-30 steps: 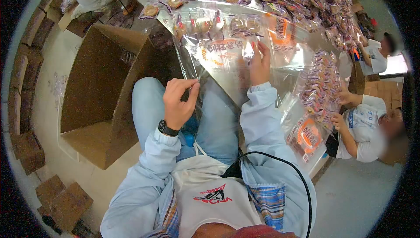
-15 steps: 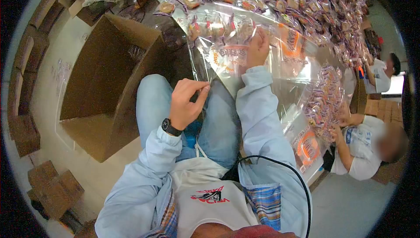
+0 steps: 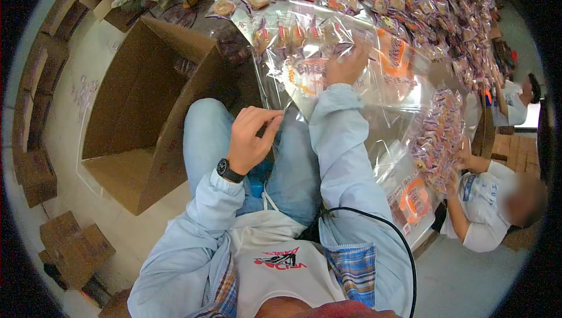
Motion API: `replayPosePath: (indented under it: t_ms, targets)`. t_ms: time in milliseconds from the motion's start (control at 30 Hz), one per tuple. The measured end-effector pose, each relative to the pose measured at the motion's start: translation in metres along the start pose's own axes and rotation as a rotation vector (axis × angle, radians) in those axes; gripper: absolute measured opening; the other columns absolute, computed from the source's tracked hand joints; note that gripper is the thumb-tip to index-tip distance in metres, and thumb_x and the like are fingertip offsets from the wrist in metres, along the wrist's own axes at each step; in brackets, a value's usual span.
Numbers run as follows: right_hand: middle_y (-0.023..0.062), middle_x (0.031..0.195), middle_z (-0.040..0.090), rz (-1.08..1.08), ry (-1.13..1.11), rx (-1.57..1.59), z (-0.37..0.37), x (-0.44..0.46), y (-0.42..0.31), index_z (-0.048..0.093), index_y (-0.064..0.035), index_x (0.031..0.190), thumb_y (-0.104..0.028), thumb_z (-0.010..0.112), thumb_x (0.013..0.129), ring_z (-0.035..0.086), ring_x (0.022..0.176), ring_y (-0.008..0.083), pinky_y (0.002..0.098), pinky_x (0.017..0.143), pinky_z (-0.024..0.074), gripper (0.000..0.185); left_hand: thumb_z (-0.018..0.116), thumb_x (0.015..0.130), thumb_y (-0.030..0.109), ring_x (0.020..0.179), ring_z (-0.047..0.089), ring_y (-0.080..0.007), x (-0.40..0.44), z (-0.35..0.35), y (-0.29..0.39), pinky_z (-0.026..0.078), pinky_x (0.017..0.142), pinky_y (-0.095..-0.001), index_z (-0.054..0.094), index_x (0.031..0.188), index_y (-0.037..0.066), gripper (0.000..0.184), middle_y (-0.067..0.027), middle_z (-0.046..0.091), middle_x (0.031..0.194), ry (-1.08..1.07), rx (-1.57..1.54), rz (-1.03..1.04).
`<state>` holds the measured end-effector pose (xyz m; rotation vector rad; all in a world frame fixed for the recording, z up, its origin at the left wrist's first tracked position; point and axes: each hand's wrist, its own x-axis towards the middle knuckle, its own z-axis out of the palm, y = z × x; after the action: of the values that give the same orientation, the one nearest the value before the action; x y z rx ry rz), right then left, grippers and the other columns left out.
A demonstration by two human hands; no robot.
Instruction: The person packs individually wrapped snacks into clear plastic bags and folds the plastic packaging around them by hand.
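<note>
My left hand [image 3: 254,133] pinches the near edge of a clear printed plastic bag [image 3: 313,75], above my lap. The bag lies flat on the table, with a row of individually wrapped pastries [image 3: 298,34] inside its far end. My right hand [image 3: 348,66] reaches into the bag, seen through its film. Its fingers are beside the wrapped pastry [image 3: 336,31] at the right end of the row. Glare and blur hide whether they grip it.
Many wrapped pastries [image 3: 410,2] cover the far table. More printed bags [image 3: 413,201] lie at right, near a filled bag [image 3: 436,136] handled by a co-worker [image 3: 486,201]. An open cardboard box [image 3: 146,119] stands left of my knees. A black cable [image 3: 404,248] crosses my right sleeve.
My right hand has shifted slightly left and turned within the bag, near the right end of the pastry row. My left hand keeps its pinch in almost the same place.
</note>
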<state>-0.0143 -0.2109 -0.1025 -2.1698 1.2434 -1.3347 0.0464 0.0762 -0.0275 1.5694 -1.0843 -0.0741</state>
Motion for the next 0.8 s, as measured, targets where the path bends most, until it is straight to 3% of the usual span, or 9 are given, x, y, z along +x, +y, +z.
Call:
replayPosePath:
  t_ms: [67,100,200,300,400,500,633,733,800]
  targets:
    - [0.0234,0.143,0.047,-0.018,-0.048,0.008,-0.005,0.003,-0.005,0.049,-0.0099,0.138,-0.006,0.076,0.077,0.037,0.141,0.0428,0.0538,0.119,0.0268,0.066,0.074,0.087,0.005,0.074,0.062,-0.0262,0.001,-0.001,0.0,0.046,0.07,-0.0364,0.073,0.094,0.002,0.009,-0.0098,0.071,0.086,-0.024,0.021,-0.003]
    - [0.0233,0.135,0.052,-0.051,0.018,-0.075,-0.005,0.003,-0.008,0.054,-0.0079,0.133,-0.004,0.075,0.077,0.046,0.133,0.0415,0.051,0.114,0.0353,0.06,0.074,0.087,0.005,0.074,0.062,-0.0261,0.001,-0.002,0.0,0.046,0.069,-0.0363,0.073,0.095,0.002,0.009,-0.0099,0.071,0.086,-0.035,0.034,-0.004]
    - [0.022,0.127,0.057,0.041,0.101,0.291,0.005,0.008,0.002,0.059,-0.006,0.127,-0.001,0.073,0.078,0.055,0.123,0.0386,0.0456,0.105,0.045,0.05,0.074,0.087,0.005,0.074,0.062,-0.0263,0.0,-0.001,-0.003,0.047,0.069,-0.0361,0.072,0.095,0.001,0.009,-0.0103,0.07,0.085,-0.043,0.033,0.021]
    - [0.0202,0.119,0.063,-0.045,0.143,0.287,-0.002,0.014,0.001,0.063,-0.0025,0.122,0.004,0.068,0.079,0.062,0.113,0.0361,0.0412,0.097,0.0506,0.043,0.074,0.087,0.005,0.074,0.062,-0.0264,-0.002,-0.001,-0.002,0.047,0.069,-0.0359,0.072,0.095,0.001,0.01,-0.0108,0.07,0.086,-0.07,0.033,-0.004]
    - [0.0168,0.124,0.063,0.01,0.059,0.386,0.001,0.018,0.008,0.06,0.0003,0.125,0.0,0.073,0.08,0.061,0.12,0.0301,0.0376,0.101,0.0494,0.047,0.074,0.086,0.004,0.074,0.063,-0.0266,0.001,-0.001,0.002,0.048,0.068,-0.0358,0.072,0.096,0.0,0.01,-0.0114,0.07,0.086,-0.069,0.032,-0.008]
    - [0.0185,0.123,0.063,0.154,0.046,0.64,0.012,0.013,0.016,0.061,0.0021,0.123,-0.002,0.07,0.084,0.061,0.119,0.031,0.0394,0.102,0.0479,0.041,0.074,0.086,0.004,0.074,0.064,-0.0268,0.002,0.0,0.003,0.049,0.068,-0.0357,0.072,0.096,0.0,0.011,-0.0117,0.07,0.087,-0.062,0.018,-0.021]
    - [0.0246,0.123,0.062,0.034,0.292,0.071,0.003,0.024,0.024,0.06,0.0032,0.126,-0.011,0.064,0.089,0.058,0.118,0.0387,0.0468,0.101,0.0476,0.04,0.074,0.086,0.004,0.074,0.064,-0.0266,0.0,0.003,0.002,0.05,0.068,-0.0353,0.072,0.096,0.0,0.011,-0.0119,0.071,0.086,-0.055,0.021,-0.015]
    - [0.0245,0.122,0.061,0.032,0.415,-0.163,0.012,0.022,0.038,0.06,0.0014,0.127,-0.021,0.07,0.089,0.055,0.121,0.0397,0.052,0.105,0.0417,0.045,0.074,0.086,0.004,0.074,0.064,-0.0263,0.0,0.002,0.002,0.05,0.068,-0.0353,0.073,0.096,0.0,0.011,-0.0118,0.071,0.086,-0.058,0.021,-0.013]
    - [0.0196,0.119,0.063,0.148,0.253,-0.27,0.012,0.024,0.044,0.062,-0.0027,0.124,-0.032,0.077,0.086,0.056,0.118,0.0389,0.0531,0.106,0.0386,0.05,0.074,0.086,0.005,0.074,0.064,-0.026,-0.001,0.003,0.0,0.051,0.068,-0.0354,0.073,0.096,0.0,0.01,-0.0116,0.071,0.086,-0.06,0.03,-0.01]
